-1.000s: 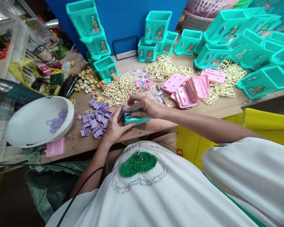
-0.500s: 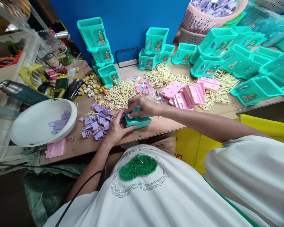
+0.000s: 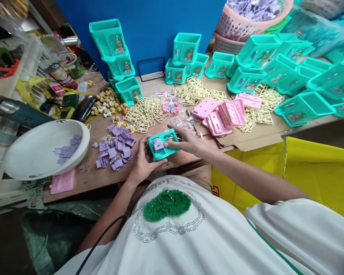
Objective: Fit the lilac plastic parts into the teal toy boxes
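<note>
I hold a small teal plastic housing [image 3: 162,145] over the near edge of the wooden workbench [image 3: 91,179], tilted so its open face shows a purple piece [image 3: 158,144] seated inside. My left hand [image 3: 141,162] cups it from below and the left, fingers closed round it. My right hand [image 3: 187,140] grips its right side with thumb and fingers. A heap of loose purple pieces [image 3: 116,147] lies just left of my hands.
A white bowl [image 3: 23,160] with a few purple pieces sits at the left, a pink plate [image 3: 62,181] below it. Pink panels [image 3: 220,112], cream frames [image 3: 145,109], beige figures [image 3: 106,101] and many teal housings [image 3: 286,68] cover the back and right. A basket [image 3: 246,17] holds purple pieces.
The teal housing has come up off the bench and tipped toward me, showing the purple piece inside. My right hand slid from its top to its right side.
</note>
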A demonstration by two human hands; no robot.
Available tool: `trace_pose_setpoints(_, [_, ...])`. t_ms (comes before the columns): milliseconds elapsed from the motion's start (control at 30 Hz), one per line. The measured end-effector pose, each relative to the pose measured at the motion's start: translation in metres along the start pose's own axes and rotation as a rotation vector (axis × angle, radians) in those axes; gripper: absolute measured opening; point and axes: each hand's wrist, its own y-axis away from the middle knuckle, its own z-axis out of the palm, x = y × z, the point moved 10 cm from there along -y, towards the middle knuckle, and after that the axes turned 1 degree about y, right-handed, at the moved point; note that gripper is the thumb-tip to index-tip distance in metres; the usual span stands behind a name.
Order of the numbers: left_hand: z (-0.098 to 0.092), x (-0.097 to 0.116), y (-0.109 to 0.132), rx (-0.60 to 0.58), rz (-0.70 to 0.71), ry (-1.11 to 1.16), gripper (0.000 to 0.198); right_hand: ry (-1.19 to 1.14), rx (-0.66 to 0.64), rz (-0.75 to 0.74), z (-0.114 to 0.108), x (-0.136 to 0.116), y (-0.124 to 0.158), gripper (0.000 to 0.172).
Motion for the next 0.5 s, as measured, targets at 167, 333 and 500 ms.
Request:
trace_pose_setpoints(167, [0.000, -0.018, 0.006, 0.097, -0.113, 0.098, 0.077, -0.126, 0.025, -0.035, 0.006, -0.001, 0.004, 0.111])
trace_pose_setpoints(333, [-0.001, -0.020, 0.010, 0.151, -0.130, 0.065, 0.072, -0.126, 0.048, -0.084, 0.004, -0.001, 0.010, 0.116])
trace_pose_setpoints(500, [0.013, -0.008, 0.019, 0.023, -0.059, 0.009, 0.094, -0.079, 0.002, -0.137, 0.009, -0.003, 0.026, 0.124])
